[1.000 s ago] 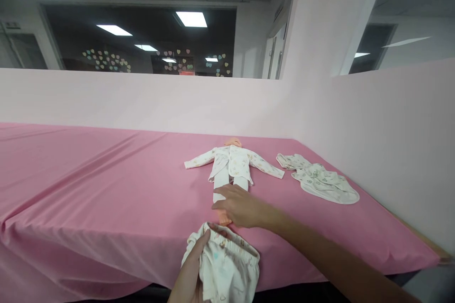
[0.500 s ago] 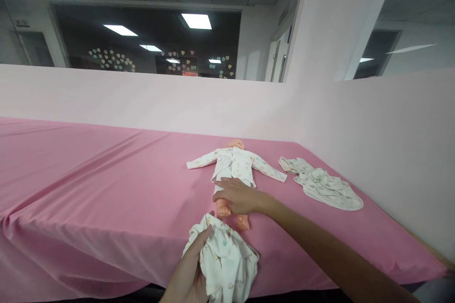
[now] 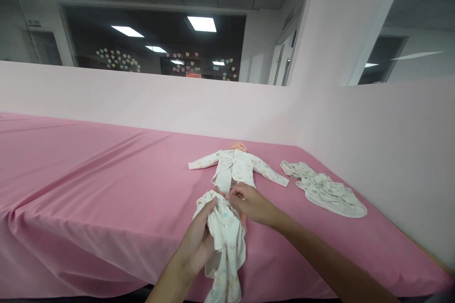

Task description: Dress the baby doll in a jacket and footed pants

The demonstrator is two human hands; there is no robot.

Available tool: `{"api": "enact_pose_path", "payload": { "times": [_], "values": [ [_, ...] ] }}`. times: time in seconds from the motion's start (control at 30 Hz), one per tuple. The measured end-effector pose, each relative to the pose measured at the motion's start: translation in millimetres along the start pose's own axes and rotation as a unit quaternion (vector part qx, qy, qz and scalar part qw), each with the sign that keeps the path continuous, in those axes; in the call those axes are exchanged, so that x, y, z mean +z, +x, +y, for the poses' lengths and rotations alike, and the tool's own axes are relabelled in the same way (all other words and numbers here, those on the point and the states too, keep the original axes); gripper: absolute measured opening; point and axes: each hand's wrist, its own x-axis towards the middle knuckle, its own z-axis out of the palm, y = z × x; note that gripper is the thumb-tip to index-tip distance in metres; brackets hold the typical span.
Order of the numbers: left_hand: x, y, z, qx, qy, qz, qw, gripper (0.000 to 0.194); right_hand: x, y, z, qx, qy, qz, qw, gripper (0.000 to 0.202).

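A doll in a white patterned shirt [image 3: 243, 168] lies on its back on the pink cloth, its sleeves spread to both sides. White patterned pants [image 3: 227, 234] hang bunched at the doll's feet, over the cloth's front edge. My left hand [image 3: 201, 236] is closed on the left side of the pants, thumb on top. My right hand [image 3: 250, 203] pinches the upper edge of the pants near the doll's leg. The feet are mostly hidden behind the pants and my hands.
Another white patterned garment [image 3: 330, 191] lies crumpled on the right of the pink cloth [image 3: 106, 179]. A pale wall [image 3: 142, 99] with windows stands behind, and another wall runs along the right side.
My left hand has carried the pants forward onto the doll's feet. My right hand has come back from the doll's legs and closed at the edge of the pants.
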Motion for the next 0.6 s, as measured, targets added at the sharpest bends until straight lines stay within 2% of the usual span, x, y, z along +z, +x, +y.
{"api": "enact_pose_path", "payload": {
  "times": [0.1,0.23,0.43,0.6],
  "values": [
    [-5.1,5.9,0.8,0.014,-0.011,-0.045,0.999,0.021,2.5,-14.1,-3.1,0.093,0.087,-0.042,0.991,0.042],
    [-6.7,9.4,-1.8,0.017,0.0,-0.085,0.996,0.016,11.7,-21.7,-8.3,0.146,0.189,-0.107,0.965,0.046],
    [-5.0,7.3,-2.9,0.004,0.017,-0.077,0.997,0.017,28.0,-22.1,-15.8,0.16,0.293,-0.11,0.936,0.024],
    [0.2,2.6,-4.3,0.035,0.021,-0.04,0.998,0.015,29.2,-22.4,-13.9,0.161,0.275,-0.076,0.945,0.008]
  ]
}}
